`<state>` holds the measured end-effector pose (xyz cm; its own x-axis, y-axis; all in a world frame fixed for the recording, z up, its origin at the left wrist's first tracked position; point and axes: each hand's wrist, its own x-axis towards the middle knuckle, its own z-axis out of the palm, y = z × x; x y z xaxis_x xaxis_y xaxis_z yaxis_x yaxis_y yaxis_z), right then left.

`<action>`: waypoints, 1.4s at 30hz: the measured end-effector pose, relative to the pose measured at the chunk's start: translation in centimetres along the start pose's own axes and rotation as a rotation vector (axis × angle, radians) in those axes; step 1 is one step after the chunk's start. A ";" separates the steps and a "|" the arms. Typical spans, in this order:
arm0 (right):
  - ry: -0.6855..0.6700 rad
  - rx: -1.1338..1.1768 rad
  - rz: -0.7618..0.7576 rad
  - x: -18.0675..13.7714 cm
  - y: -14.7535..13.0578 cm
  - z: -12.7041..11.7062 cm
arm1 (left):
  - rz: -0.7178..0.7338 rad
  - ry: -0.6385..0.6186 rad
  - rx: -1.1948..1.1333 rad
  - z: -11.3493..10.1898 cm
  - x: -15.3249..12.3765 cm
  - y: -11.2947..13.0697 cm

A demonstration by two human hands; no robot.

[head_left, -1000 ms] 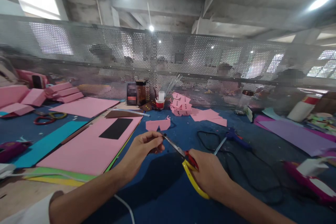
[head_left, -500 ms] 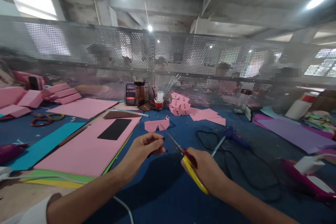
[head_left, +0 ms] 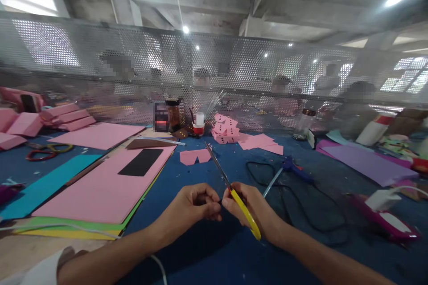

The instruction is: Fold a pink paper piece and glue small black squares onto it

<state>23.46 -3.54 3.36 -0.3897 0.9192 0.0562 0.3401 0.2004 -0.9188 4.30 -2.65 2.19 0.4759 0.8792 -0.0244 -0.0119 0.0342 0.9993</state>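
Observation:
My right hand (head_left: 256, 208) is wrapped round yellow-handled scissors (head_left: 219, 167), whose blades point up and away and look nearly closed. Close beside it, my left hand (head_left: 197, 202) has thumb and fingers pinched on a small black scrap (head_left: 220, 201), mostly hidden by the fingertips. The two hands nearly touch above the blue table (head_left: 200, 254). Beyond the blade tips lies a pink paper cutout (head_left: 192, 156) with a notch. Farther back sits a pile of pink pieces with black dots (head_left: 225, 130). On the left, a black paper rectangle (head_left: 142, 162) rests on pink sheets (head_left: 90, 193).
A blue glue gun (head_left: 296, 170) with its cord lies to the right, near a magenta power strip (head_left: 384, 222). Purple sheets (head_left: 371, 162) are at the far right. Jars and a red-white cup (head_left: 198, 129) line the perforated metal screen (head_left: 247, 71). Another pair of scissors (head_left: 42, 155) is left.
My hands have come together: the left moved right, and the right hand turned the scissors more upright. The view shifted slightly, and the blade tips moved away from me.

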 end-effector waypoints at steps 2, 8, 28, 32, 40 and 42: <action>0.021 -0.018 0.009 0.0 0.1 0.0 | -0.005 -0.014 -0.003 0.0 0.0 0.0; 0.074 -0.050 -0.036 0.3 0.7 0.0 | -0.002 -0.009 0.035 -0.1 0.1 -0.1; 0.161 -0.805 -0.128 -0.4 1.0 -1.2 | 0.150 0.334 -0.067 -2.3 0.1 2.6; 0.148 -0.813 -0.104 -0.6 1.0 -1.1 | 0.157 0.329 -0.069 -2.2 0.0 2.6; 0.125 -0.788 -0.099 -0.6 1.1 -1.0 | 0.124 0.316 -0.061 -1.8 -0.1 3.0; 0.120 -0.797 -0.092 -0.5 1.2 -1.0 | 0.123 0.318 -0.068 -1.8 0.0 3.0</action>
<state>24.94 -3.46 2.67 -0.3667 0.9083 0.2013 0.8361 0.4166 -0.3568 2.68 -1.72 5.13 0.1691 0.9825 0.0785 -0.1162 -0.0592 0.9915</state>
